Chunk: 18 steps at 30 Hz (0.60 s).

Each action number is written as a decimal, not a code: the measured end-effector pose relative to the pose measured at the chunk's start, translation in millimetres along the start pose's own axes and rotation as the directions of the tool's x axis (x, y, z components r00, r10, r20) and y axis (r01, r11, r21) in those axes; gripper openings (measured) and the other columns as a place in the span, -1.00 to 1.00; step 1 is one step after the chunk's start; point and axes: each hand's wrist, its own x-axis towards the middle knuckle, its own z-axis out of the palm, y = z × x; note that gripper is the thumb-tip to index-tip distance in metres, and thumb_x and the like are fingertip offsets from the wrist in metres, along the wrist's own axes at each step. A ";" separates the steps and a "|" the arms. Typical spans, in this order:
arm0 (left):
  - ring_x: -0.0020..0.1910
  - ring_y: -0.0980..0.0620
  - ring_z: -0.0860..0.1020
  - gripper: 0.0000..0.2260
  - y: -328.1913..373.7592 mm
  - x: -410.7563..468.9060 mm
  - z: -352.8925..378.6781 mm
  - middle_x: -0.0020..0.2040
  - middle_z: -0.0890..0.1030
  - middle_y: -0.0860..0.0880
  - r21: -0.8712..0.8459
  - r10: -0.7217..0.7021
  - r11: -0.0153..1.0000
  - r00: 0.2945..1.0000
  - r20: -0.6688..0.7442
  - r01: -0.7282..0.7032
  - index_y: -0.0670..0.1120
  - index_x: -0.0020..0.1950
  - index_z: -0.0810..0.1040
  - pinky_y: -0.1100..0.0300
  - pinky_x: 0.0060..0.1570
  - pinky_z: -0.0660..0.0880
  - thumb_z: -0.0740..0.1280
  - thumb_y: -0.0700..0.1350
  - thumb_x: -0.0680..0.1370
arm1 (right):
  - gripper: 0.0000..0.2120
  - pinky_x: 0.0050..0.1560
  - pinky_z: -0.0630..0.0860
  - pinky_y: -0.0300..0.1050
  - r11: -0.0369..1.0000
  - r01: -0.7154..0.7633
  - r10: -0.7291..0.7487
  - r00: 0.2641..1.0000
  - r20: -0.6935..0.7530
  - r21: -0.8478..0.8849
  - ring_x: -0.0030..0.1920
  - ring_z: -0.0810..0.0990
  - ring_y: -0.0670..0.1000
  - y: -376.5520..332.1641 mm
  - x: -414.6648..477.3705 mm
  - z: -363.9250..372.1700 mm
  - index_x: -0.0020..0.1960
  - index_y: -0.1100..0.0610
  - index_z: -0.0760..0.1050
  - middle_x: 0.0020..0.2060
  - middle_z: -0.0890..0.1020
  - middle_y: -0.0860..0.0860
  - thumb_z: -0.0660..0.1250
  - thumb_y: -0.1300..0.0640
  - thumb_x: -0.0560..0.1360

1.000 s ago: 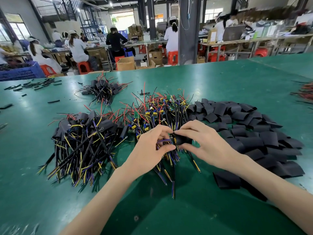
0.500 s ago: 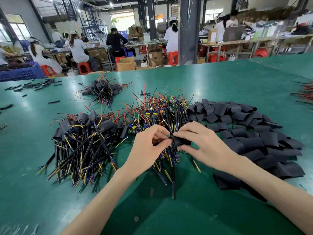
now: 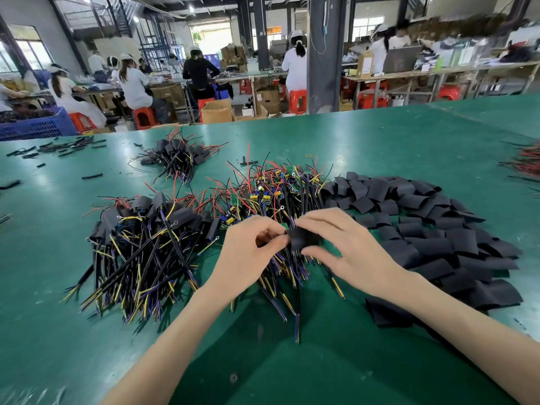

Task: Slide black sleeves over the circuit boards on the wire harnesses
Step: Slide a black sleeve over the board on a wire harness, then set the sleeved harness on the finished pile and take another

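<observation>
Two hands meet low over the green bench (image 3: 380,141). The right hand (image 3: 353,252) pinches one black sleeve (image 3: 304,238); the left hand (image 3: 245,258) pinches a wire harness (image 3: 287,254) at its left mouth. The sleeve lies sideways, mouth facing left. The board is hidden and is likely going in; next, the sleeve must slide further over it.

Sleeves (image 3: 423,247) are black, table (image 3: 380,141) green, wires (image 3: 271,191) red, yellow and black.
</observation>
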 end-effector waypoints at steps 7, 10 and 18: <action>-0.12 -0.06 0.55 -0.86 -33.1 21.4 -52.1 -0.18 0.59 0.00 0.216 0.033 0.971 0.835 -0.549 0.103 -0.07 0.02 0.56 0.15 -0.06 0.37 0.37 -0.24 0.50 | -0.68 0.15 0.40 0.13 0.852 -0.446 0.408 0.894 -0.188 -0.275 0.15 0.44 0.21 38.3 3.5 -20.1 0.23 0.22 0.45 0.15 0.49 0.16 0.31 0.23 0.48; 0.00 -0.21 0.45 -0.81 -64.4 20.5 -74.7 -0.13 0.58 -0.18 0.492 0.004 0.806 0.828 -0.560 0.329 -0.16 0.13 0.52 -0.02 -0.01 0.31 0.30 -0.24 0.52 | -0.56 0.19 0.32 0.19 0.606 -0.621 0.689 0.722 -0.063 -0.498 0.25 0.32 0.26 61.8 -2.2 -30.4 0.35 0.18 0.31 0.29 0.34 0.19 0.26 0.22 0.48; 0.11 -0.31 0.35 -0.74 -72.9 15.8 -71.7 0.06 0.45 -0.34 0.586 -0.202 0.558 0.782 -0.590 0.587 -0.24 0.09 0.56 -0.13 0.05 0.24 0.32 -0.26 0.41 | -0.63 0.21 0.29 0.17 0.425 -0.679 0.896 0.410 0.171 -0.599 0.29 0.28 0.27 98.6 -13.3 -38.1 0.35 0.11 0.32 0.26 0.40 0.16 0.12 0.17 0.55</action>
